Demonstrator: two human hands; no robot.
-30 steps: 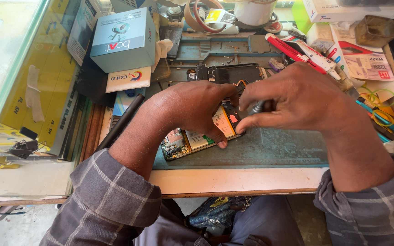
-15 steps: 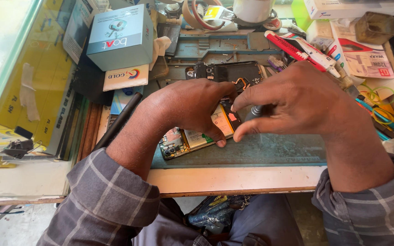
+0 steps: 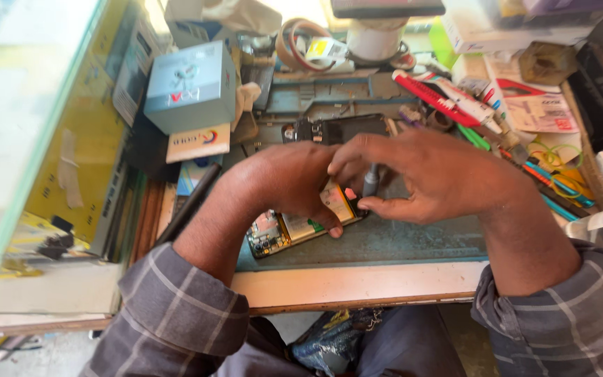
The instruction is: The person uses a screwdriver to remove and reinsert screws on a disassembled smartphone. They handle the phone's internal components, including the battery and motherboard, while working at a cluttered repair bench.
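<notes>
Hands over an opened phone with its circuit board and yellow battery label exposed [image 3: 301, 225], lying on the grey-green work mat [image 3: 413, 241] near the bench's front edge. Left hand [image 3: 294, 178] presses down on the phone's upper half, fingers curled over it, pinning it flat. Right hand [image 3: 430, 174] pinches a slim grey metal-shafted tool [image 3: 370, 180], upright, tip at the phone's right corner. Compared with half a second ago, both hands have kept their places; the tool shaft now shows more clearly between the right fingers, and the view has shifted slightly. Work reads as steady at one spot. Blue-grey cardboard box [image 3: 190, 87] and red-handled tools [image 3: 434, 94] lie behind, untouched.
</notes>
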